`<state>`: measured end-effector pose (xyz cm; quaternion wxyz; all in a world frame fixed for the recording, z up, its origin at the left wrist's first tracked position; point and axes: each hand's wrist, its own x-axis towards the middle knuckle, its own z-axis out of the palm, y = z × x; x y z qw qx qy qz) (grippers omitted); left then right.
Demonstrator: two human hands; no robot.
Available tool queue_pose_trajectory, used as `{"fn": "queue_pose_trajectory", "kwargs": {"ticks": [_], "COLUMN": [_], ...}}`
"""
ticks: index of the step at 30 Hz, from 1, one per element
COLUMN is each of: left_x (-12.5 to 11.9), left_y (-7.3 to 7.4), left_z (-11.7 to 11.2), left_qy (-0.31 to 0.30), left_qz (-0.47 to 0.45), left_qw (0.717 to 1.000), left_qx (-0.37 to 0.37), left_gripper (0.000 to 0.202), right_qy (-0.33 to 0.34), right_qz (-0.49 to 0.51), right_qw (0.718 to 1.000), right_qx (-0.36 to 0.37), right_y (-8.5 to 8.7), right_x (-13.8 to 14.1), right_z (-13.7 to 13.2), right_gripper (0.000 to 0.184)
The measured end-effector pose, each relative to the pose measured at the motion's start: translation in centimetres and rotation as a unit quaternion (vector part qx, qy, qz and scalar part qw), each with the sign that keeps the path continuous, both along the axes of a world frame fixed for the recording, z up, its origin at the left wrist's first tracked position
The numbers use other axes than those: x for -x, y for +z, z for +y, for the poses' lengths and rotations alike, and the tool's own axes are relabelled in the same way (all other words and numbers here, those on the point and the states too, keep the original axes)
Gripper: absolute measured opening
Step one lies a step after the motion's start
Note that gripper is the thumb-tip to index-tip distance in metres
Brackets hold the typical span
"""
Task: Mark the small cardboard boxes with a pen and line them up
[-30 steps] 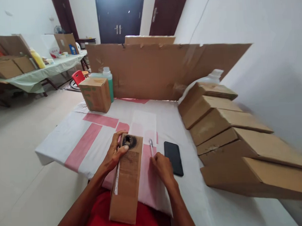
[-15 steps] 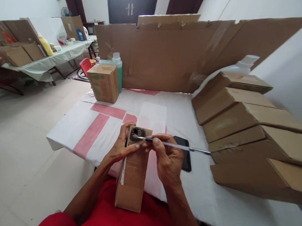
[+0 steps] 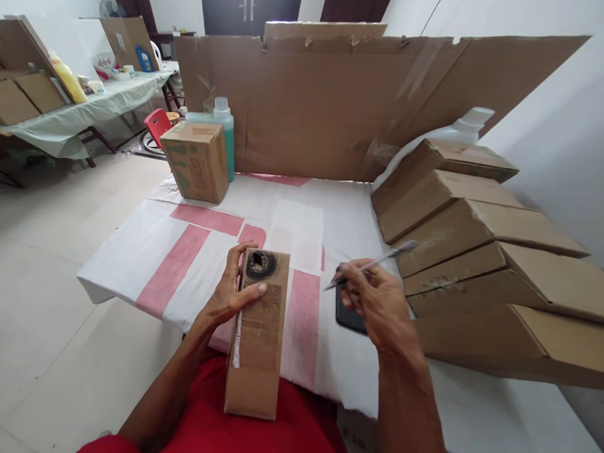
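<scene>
A long cardboard box (image 3: 260,348) leans between my lap and the table edge, with a dark-ringed hole (image 3: 258,262) near its upper end. Wrapped around its upper left side is my left hand (image 3: 237,289), thumb lying across the front face. My right hand (image 3: 375,297) pinches a slim pen (image 3: 383,257) with a clear barrel, held off to the right and apart from the box. The pen's tip points left. Beneath that hand lies a black phone (image 3: 346,313), partly covered by it.
Several cardboard boxes (image 3: 454,273) stand in a slanted row at the right. A tall cardboard panel (image 3: 301,106) closes off the back of the table (image 3: 118,261). At the far left corner are a printed carton (image 3: 196,164) and a bottle of green liquid (image 3: 229,143).
My right hand has drawn the pen away from the dark ring around the hole, moving right over the phone. My left hand still grips the box. The view has shifted slightly.
</scene>
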<state>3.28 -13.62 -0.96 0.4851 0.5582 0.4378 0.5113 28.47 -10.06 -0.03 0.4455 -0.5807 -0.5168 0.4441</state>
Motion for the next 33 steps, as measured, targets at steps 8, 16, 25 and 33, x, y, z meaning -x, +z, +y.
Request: {"fn": "queue_pose_trajectory", "kwargs": {"ticks": [8, 16, 25, 33], "left_x": [-0.6, -2.0, -2.4, -2.1], "left_y": [-0.1, 0.0, -0.2, -0.3], "left_z": [0.4, 1.5, 1.4, 1.3], "left_qy": [-0.011, -0.04, -0.041, -0.032], "left_qz": [0.018, 0.041, 0.033, 0.037], "left_qw": [1.0, 0.998, 0.999, 0.999], "left_qx": [0.006, -0.003, -0.008, 0.001], "left_gripper": [0.073, 0.069, 0.069, 0.07], "right_qy": [0.1, 0.007, -0.137, -0.124], "right_qz": [-0.374, -0.421, -0.363, -0.096], "right_qw": [0.915, 0.901, 0.899, 0.977], "right_qx": [0.116, 0.102, 0.205, 0.142], "right_y": [-6.0, -4.6, -6.1, -6.9], "right_x": [2.3, -0.1, -4.9, -4.0], "right_z": [-1.3, -3.3, -0.9, -1.8], "right_gripper": [0.008, 0.03, 0.068, 0.045]}}
